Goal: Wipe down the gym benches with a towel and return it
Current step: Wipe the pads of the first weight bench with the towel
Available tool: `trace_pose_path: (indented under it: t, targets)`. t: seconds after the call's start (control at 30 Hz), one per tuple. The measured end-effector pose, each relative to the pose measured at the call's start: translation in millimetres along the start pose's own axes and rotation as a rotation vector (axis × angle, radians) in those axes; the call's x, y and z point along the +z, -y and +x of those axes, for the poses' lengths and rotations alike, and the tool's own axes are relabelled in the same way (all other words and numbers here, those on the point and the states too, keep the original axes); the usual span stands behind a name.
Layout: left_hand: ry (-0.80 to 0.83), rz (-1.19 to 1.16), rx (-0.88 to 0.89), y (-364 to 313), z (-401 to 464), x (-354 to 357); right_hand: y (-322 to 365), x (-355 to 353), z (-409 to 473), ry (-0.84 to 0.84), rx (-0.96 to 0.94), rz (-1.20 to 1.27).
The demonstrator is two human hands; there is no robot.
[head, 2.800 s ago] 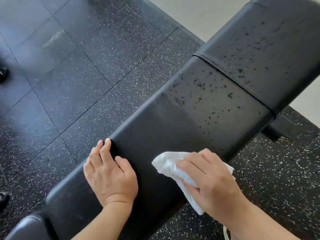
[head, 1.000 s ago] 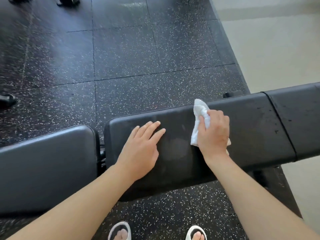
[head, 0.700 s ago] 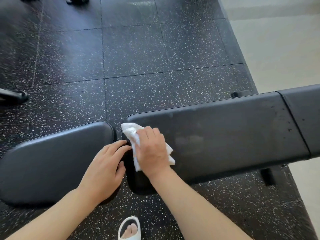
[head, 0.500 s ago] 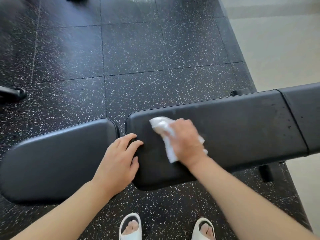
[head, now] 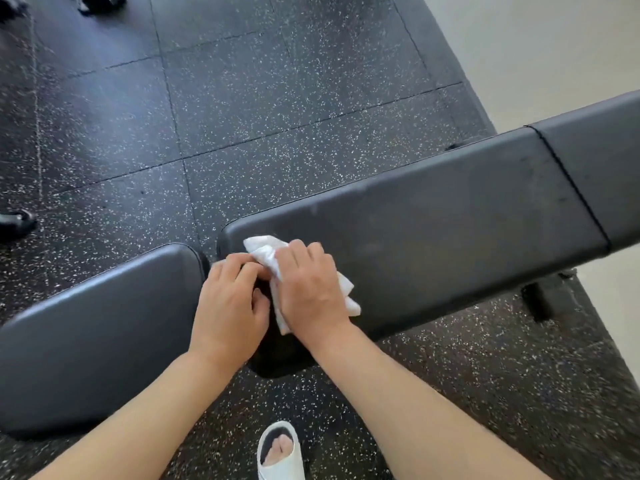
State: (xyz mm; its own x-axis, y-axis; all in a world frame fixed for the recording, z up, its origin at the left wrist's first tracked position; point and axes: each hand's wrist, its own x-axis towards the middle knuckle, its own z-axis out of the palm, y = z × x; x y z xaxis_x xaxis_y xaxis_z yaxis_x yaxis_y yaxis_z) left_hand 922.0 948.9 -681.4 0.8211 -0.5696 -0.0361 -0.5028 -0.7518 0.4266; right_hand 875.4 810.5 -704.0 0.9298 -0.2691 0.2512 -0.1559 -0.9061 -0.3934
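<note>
The white towel (head: 265, 252) was pressed by the clutching right hand (head: 311, 289) at the back pad's (head: 433, 244) left end; the left hand's (head: 230, 306) bent fingers rested alongside, grasping nothing. The seat pad (head: 97, 323) and the towel's return seemingly remained.

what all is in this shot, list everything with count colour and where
bench pads: two, black; long back pad runs centre to right, seat pad lower left, narrow gap between them
towel: one, white, crumpled on the long pad's left end, under the right hand
bench foot: one, black, on the floor below the long pad at right
rubber floor tiles: black with white specks, most of the floor
pale floor: light grey, upper right
dark objects: black, left and top-left edges, cannot identify
slipper: one, white, open-toed, bottom centre
left hand: on the long pad's end, fingers touching the towel
right hand: holding the towel against the pad
</note>
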Motion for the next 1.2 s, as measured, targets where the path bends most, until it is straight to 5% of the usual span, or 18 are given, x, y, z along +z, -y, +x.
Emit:
trace_pose_path:
  t: [0.13, 0.43, 0.63, 0.87, 1.07, 1.2]
  targets:
    - [0.031, 0.064, 0.047, -15.9, 15.6, -0.4, -54.7, -17.4, 15.7, -0.005, -0.144, 0.033]
    - [0.12, 0.022, 0.21, -141.8, 73.4, 55.1, -265.9, -109.0, 47.6, -0.06, 0.222, -0.127]
    - [0.125, -0.037, 0.293, -222.6, 123.9, 85.5, -266.8, -129.6, -37.7, -0.182, 0.392, 0.006]
    - [0.258, 0.081, 0.594, -300.7, 168.1, 140.2, -262.1, -128.4, -102.0, -0.391, 0.608, 0.162]
    - [0.13, 0.102, 0.621, -303.3, 161.5, 174.3, -279.6, -118.0, -137.6, -0.614, 0.952, 0.338]
    - [0.125, 0.107, 0.616, -304.2, 162.0, 176.5, -286.5, -123.3, -123.7, -0.676, 0.953, 0.355]
